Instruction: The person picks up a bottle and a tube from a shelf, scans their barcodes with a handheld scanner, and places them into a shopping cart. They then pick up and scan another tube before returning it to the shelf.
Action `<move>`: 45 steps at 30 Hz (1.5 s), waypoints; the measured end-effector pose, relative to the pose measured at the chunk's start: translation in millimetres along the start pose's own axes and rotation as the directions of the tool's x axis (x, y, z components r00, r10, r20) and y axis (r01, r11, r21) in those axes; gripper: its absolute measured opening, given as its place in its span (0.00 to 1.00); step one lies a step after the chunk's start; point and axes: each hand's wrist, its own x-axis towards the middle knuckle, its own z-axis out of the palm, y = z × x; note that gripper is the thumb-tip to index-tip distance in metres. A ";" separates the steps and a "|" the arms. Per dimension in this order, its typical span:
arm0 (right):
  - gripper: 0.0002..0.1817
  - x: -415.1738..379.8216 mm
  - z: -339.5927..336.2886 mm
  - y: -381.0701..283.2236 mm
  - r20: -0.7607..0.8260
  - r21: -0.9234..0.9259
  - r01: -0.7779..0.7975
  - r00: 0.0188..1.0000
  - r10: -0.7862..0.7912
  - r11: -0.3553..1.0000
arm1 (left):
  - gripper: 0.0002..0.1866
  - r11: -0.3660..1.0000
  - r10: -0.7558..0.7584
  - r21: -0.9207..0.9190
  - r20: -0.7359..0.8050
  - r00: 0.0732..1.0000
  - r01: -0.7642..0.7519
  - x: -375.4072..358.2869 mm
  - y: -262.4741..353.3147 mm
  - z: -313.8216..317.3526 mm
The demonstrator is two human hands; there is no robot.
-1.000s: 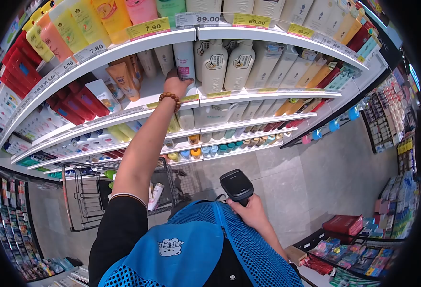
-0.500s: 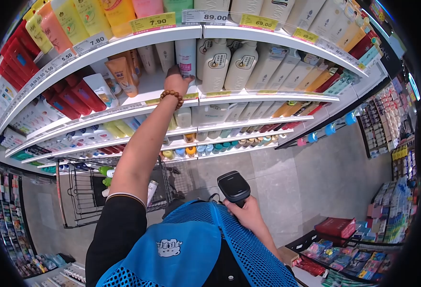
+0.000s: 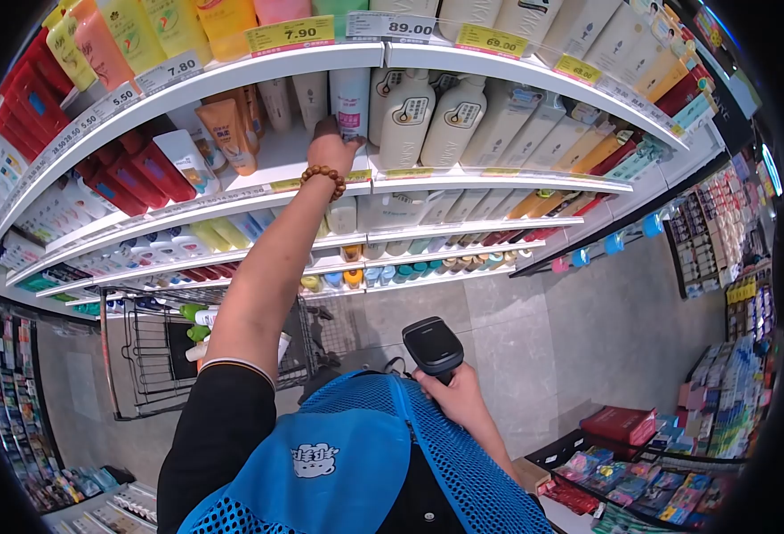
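My left hand (image 3: 331, 147), with a brown bead bracelet on its wrist, reaches onto the middle shelf (image 3: 272, 173). Its fingers and thumb close around the lower part of a tall white bottle with a pink label (image 3: 350, 102), which stands upright; the fingertips are partly hidden. Right beside that bottle are cream pump bottles (image 3: 405, 120), and pale tubes (image 3: 307, 100) stand on its left. Down by my body, my right hand (image 3: 460, 392) grips the handle of a black handheld barcode scanner (image 3: 434, 345), its head pointing forward.
A wire shopping cart (image 3: 138, 356) with a few bottles in it stands below my left arm. Red bottles (image 3: 138, 182) and an orange tube (image 3: 227, 133) occupy the shelf's left part. Boxed goods (image 3: 628, 485) fill a low display at lower right, beside the grey floor (image 3: 579, 329).
The view has shifted slightly. My left hand stays at the white bottle, and my right hand keeps the scanner in about the same place.
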 end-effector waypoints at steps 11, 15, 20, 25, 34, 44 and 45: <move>0.10 2.5 -1.6 -3.0 0.011 0.006 -0.047 0.999 0.047 0.999 | 0.28 0.996 -0.070 0.054 0.010 0.998 0.069 -3.2 8.4 -2.8; 0.06 4.0 -1.6 -5.1 0.039 -0.001 -0.059 0.997 0.059 0.998 | 0.28 0.993 -0.095 0.078 0.010 0.995 0.094 -2.8 9.0 -2.1; 0.06 4.7 -0.9 -9.5 0.039 -0.008 -0.059 0.997 0.059 0.998 | 0.29 0.990 -0.102 0.100 0.019 0.995 0.100 -2.7 9.8 -2.1; 0.06 6.5 -1.2 -8.4 0.032 -0.001 -0.057 0.998 0.057 0.998 | 0.28 0.990 -0.108 0.094 0.004 0.994 0.108 -4.9 13.6 -4.1; 0.11 10.5 -2.0 -9.0 0.030 0.004 -0.033 0.999 0.033 0.999 | 0.26 0.989 -0.126 0.075 -0.005 0.992 0.126 -9.1 19.4 -8.4; 0.11 11.3 -3.5 -8.5 0.032 -0.031 -0.033 0.999 0.034 0.999 | 0.26 0.988 -0.140 0.068 0.001 0.990 0.139 -9.6 18.7 -8.1; 0.11 11.0 -3.6 -8.5 0.031 -0.026 -0.032 0.999 0.032 0.999 | 0.26 0.988 -0.137 0.072 -0.005 0.991 0.137 -9.9 18.8 -7.9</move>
